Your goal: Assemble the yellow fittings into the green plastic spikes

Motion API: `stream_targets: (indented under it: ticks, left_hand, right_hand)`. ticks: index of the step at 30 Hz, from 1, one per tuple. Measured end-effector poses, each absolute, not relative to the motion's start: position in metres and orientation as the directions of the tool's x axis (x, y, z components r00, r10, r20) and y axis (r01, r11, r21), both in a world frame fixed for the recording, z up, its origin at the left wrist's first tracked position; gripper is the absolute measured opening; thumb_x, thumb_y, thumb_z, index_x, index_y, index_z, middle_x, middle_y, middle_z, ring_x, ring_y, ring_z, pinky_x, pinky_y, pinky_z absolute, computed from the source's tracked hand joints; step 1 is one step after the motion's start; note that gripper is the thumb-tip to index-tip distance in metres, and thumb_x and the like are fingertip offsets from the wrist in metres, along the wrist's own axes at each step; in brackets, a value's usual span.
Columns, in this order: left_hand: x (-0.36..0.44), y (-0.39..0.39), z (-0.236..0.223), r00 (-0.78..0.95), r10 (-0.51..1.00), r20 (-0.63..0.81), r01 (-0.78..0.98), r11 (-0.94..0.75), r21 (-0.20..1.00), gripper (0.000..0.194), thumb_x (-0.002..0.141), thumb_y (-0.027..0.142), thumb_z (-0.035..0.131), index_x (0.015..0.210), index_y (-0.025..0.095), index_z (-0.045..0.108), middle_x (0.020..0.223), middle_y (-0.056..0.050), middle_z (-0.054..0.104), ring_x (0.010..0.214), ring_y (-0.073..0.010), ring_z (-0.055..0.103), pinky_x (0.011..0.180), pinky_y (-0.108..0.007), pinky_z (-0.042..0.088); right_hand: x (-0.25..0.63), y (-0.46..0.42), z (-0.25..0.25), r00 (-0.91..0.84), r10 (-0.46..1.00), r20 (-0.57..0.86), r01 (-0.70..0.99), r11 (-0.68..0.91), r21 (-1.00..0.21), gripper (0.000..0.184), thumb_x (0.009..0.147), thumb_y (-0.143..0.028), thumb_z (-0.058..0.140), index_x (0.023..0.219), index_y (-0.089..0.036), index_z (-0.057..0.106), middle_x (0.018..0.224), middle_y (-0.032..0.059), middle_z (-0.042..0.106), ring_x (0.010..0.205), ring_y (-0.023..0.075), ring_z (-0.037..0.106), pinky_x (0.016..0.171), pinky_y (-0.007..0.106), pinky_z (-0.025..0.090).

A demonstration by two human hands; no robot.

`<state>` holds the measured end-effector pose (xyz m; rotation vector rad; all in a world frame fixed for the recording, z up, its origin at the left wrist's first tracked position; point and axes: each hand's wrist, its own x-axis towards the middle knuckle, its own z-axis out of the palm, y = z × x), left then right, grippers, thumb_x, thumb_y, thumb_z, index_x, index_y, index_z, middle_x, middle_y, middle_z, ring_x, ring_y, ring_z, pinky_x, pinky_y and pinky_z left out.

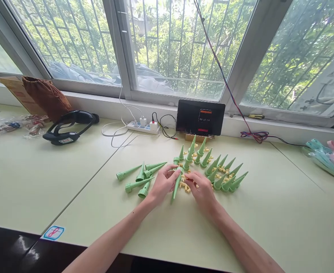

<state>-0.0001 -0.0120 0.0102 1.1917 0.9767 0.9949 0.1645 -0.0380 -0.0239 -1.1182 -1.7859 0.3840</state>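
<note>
My left hand is closed around a green plastic watering spike. Its point is turned down toward me, and its wide collar end is at my fingers. Close on its right, my right hand has its fingertips pinched together near the collar; what they hold is too small to make out. Small yellow valve fittings lie beneath and between my hands. Several loose green spikes rest on their sides left of my left hand. More green spikes stand tip-up behind and to the right of my right hand, with yellow fittings among them.
A tablet showing a timer leans at the back under the window. A power strip with cables, a black headset and a brown pouch are to the left. Bundled wires and bagged items are at right.
</note>
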Motion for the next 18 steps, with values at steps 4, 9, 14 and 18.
stream_targets:
  ticks: [4, 9, 14, 18]
  left_hand:
    - [0.0, -0.014, 0.009, 0.301, 0.953, -0.019, -0.062, 0.04, 0.997, 0.043, 0.081, 0.055, 0.067, 0.101, 0.018, 0.06, 0.059, 0.006, 0.044, 0.042, -0.0053, 0.034, 0.038, -0.018, 0.025]
    - [-0.001, -0.012, 0.0, 0.323, 0.945, 0.056, -0.014, -0.055, 0.998, 0.042, 0.085, 0.054, 0.062, 0.109, 0.019, 0.059, 0.064, 0.005, 0.05, 0.044, -0.0065, 0.039, 0.04, -0.019, 0.032]
    - [-0.001, -0.013, -0.007, 0.358, 0.926, 0.121, 0.0, -0.13, 0.992, 0.039, 0.088, 0.052, 0.06, 0.11, 0.02, 0.058, 0.066, 0.005, 0.05, 0.046, -0.0074, 0.044, 0.044, -0.021, 0.035]
    - [0.0, -0.016, -0.007, 0.362, 0.92, 0.153, 0.043, -0.18, 0.983, 0.035, 0.089, 0.049, 0.059, 0.108, 0.02, 0.058, 0.068, 0.004, 0.048, 0.048, -0.0081, 0.045, 0.045, -0.021, 0.035]
  right_hand:
    - [0.166, -0.038, -0.024, -0.115, 0.825, 0.553, 0.537, 0.52, -0.664, 0.018, 0.098, -0.027, 0.053, 0.087, -0.02, 0.066, 0.077, 0.0037, 0.063, 0.066, 0.0165, 0.055, 0.062, 0.028, 0.046]
    - [0.166, -0.038, -0.024, -0.103, 0.828, 0.551, 0.538, 0.512, -0.67, 0.02, 0.097, -0.031, 0.055, 0.084, -0.02, 0.065, 0.073, 0.0029, 0.063, 0.064, 0.0166, 0.055, 0.061, 0.028, 0.045]
    - [0.166, -0.038, -0.022, -0.09, 0.832, 0.547, 0.538, 0.503, -0.676, 0.025, 0.099, -0.032, 0.051, 0.08, -0.02, 0.062, 0.07, 0.0025, 0.062, 0.062, 0.0158, 0.052, 0.059, 0.027, 0.042]
    - [0.166, -0.039, -0.018, -0.081, 0.837, 0.541, 0.536, 0.494, -0.685, 0.028, 0.1, -0.03, 0.047, 0.075, -0.019, 0.058, 0.066, 0.0009, 0.056, 0.06, 0.0147, 0.046, 0.057, 0.027, 0.038]
